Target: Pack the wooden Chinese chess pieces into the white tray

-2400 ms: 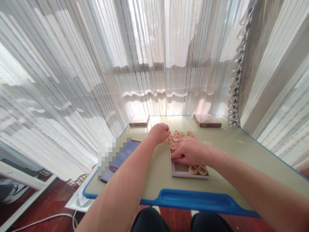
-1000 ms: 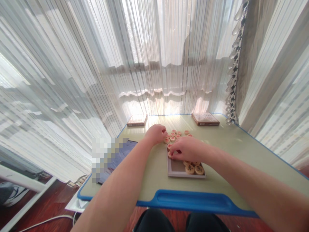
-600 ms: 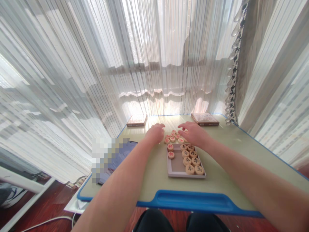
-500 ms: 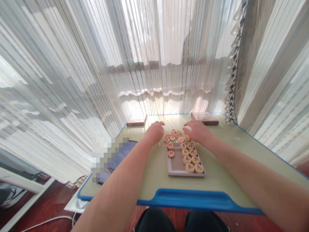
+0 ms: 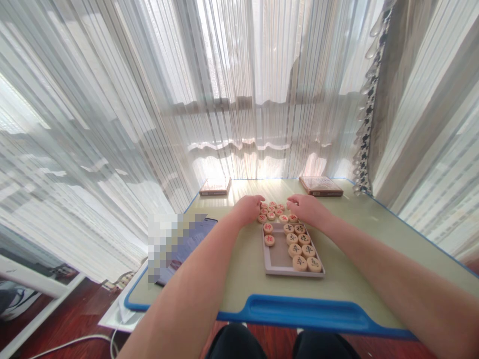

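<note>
Fingers [image 5: 261, 199] of left hand [image 5: 250, 210] and right hand [image 5: 305, 209], curved, released, flank red-lettered discs [image 5: 271, 210] at lower centre, best kept low and gentle.

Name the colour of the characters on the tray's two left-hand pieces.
Red on both pieces, clearest in the head view.

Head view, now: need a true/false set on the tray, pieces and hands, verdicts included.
1. The tray holds eight black-marked pieces in two columns. True.
2. The tray holds more red-marked pieces than black-marked pieces. False: only two there are red-marked.
3. The left hand is at the left side of the loose pieces, the right hand at their right. True.
4. The right hand is inside the tray. False: it is beyond the tray.
5. Two boxes lie near the far edge of the table. True.
</note>
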